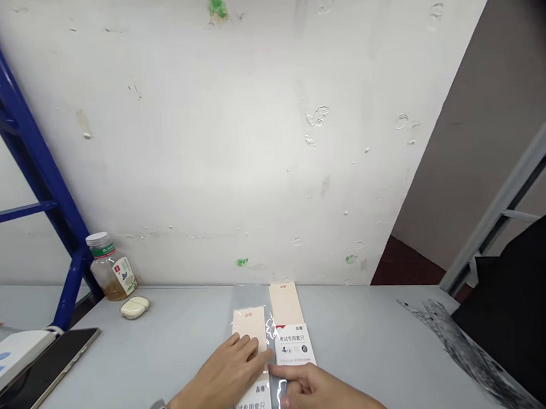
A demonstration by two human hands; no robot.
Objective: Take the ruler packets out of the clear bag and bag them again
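Two long flat ruler-set packs in clear plastic sleeves lie side by side on the grey table (pixel 371 344), running away from me. My left hand (pixel 220 376) rests flat with fingers stretched over the left pack (pixel 249 324), pressing it down. My right hand (pixel 313 391) is curled at the near end of the right pack (pixel 288 323), with the forefinger pointing left along the clear sleeve between the packs. What its other fingers hold is hidden.
A plastic bottle (pixel 110 267) with brown liquid stands by the wall at the left, beside a small cream case (pixel 134 306). A dark tablet (pixel 46 370) and a white box (pixel 14 354) lie at far left. A blue rack post (pixel 34 159) rises there.
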